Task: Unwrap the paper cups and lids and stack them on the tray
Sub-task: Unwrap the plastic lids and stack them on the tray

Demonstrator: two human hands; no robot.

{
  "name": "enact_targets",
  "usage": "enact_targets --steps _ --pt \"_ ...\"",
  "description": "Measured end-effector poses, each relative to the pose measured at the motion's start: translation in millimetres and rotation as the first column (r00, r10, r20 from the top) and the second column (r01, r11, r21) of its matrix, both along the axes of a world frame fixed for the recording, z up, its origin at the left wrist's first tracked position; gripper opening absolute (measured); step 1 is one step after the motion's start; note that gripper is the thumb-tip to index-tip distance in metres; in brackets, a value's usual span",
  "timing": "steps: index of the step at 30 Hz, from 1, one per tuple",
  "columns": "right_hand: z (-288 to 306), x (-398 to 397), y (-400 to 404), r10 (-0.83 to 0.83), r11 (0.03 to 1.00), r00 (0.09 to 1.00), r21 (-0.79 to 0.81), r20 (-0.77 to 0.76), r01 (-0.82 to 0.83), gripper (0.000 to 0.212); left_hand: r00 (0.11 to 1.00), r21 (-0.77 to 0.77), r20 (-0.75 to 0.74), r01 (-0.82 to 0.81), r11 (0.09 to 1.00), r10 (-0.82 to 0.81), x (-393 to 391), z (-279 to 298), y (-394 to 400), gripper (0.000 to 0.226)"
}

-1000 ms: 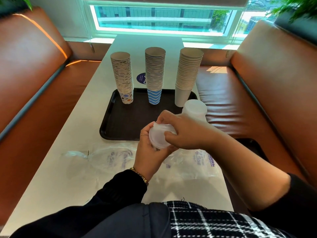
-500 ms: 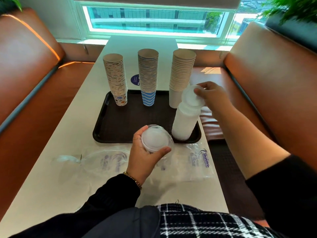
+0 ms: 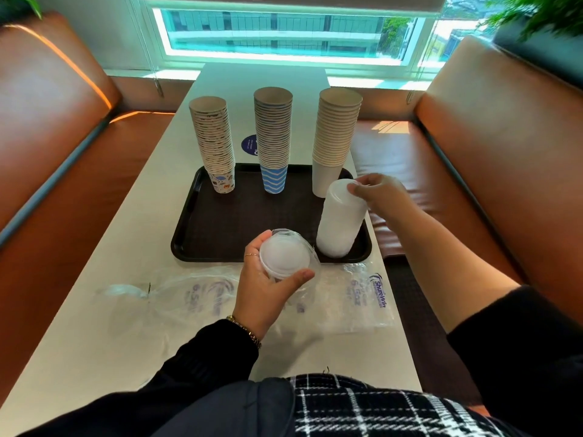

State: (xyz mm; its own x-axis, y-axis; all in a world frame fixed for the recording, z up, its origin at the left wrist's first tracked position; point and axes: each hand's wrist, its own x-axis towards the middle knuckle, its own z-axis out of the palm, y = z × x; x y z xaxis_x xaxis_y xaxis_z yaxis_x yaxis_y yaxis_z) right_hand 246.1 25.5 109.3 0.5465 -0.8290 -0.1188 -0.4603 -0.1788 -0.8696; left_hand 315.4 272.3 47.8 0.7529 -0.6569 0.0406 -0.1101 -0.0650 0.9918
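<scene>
— Where are the cups?

— Three tall stacks stand along the far side of the dark tray (image 3: 189, 234): a patterned stack (image 3: 214, 143) on the left, a blue-striped stack (image 3: 273, 140) in the middle and a plain white stack (image 3: 336, 137) on the right. All three are out of their wrapping.

— And the lids?

— A tall lid stack (image 3: 339, 228) stands at the tray's near right corner, leaning slightly, just in front of the white cups. The right hand (image 3: 380, 193) has its fingertips on the top lid of that stack, fingers bent around its rim.

— What about the other hand?

— The left hand (image 3: 265, 285) hovers above the near edge of the tray, thumb and fingers curled around a short bundle of lids (image 3: 282, 258) with clear film around it.

— Anything else on the table (image 3: 94, 326)?

— Two flattened clear plastic bags: one bag (image 3: 176, 291) to the left of the wrist, and a printed bag (image 3: 362, 298) to the right, just in front of the tray.
</scene>
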Motion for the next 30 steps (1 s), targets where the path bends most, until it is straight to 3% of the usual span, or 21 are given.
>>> enact_targets --steps 6,10,14,19,23,27,30 --pt "-2 -3 4 -0.038 0.964 0.993 -0.265 -0.113 0.007 0.039 1.000 -0.003 -0.013 0.009 1.000 -0.009 -1 2 1 0.089" --pt "19 -5 29 -0.028 0.869 1.000 -0.494 0.009 0.028 0.033 1.000 -0.042 -0.025 0.012 0.999 -0.013 -1 2 2 0.090" --pt "38 -7 72 0.242 0.848 0.968 -0.471 -0.069 -0.245 0.015 0.997 -0.097 -0.068 0.022 0.995 -0.029 -2 4 1 0.085" --pt "29 -7 113 0.555 0.692 0.764 -0.328 -0.327 -0.643 0.018 0.990 -0.140 -0.118 0.064 0.988 -0.080 0 3 -1 0.096" --pt "19 -8 123 0.562 0.685 0.751 -0.314 -0.346 -0.657 0.026 0.982 -0.139 -0.153 0.089 0.986 -0.110 0 1 3 0.105" --pt "20 -13 125 0.538 0.725 0.777 -0.291 -0.327 -0.624 0.050 0.983 -0.130 -0.116 0.126 0.983 -0.142 -2 3 5 0.103" --pt "20 -14 127 0.480 0.743 0.816 -0.347 -0.321 -0.573 0.039 0.987 -0.125 -0.107 0.110 0.986 -0.124 -3 5 4 0.089"
